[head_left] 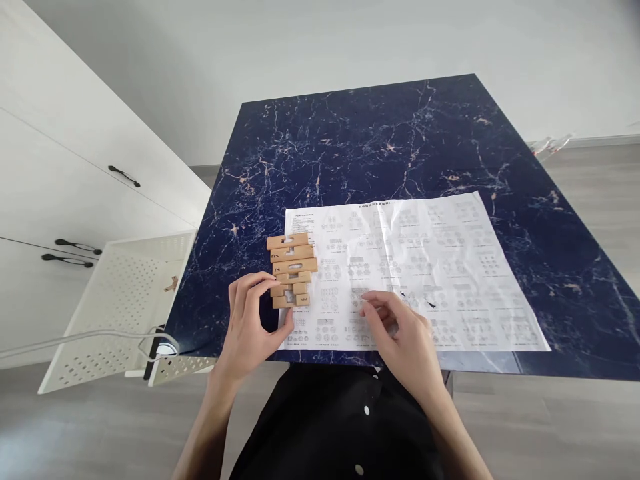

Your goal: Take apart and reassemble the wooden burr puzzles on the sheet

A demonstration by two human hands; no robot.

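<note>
Several notched wooden puzzle pieces [295, 267] lie side by side in a column over the left part of a large printed sheet [425, 267]. Handwritten marks show on some of them. My left hand [253, 317] is curved round the nearest pieces, fingertips at their left ends and thumb at the near side. My right hand [400, 330] is over the sheet's lower middle, apart from the wood. Its fingers are curled, with thumb and forefinger close together, and I see nothing between them. The sheet carries rows of small diagrams and is creased.
The sheet lies along the near edge of a dark blue marbled table [350, 147]. To the left are a white pegboard panel [135, 300], a pale cable [90, 337] and white cabinets [75, 153] with black handles. A small clear object [550, 145] is beyond the right edge.
</note>
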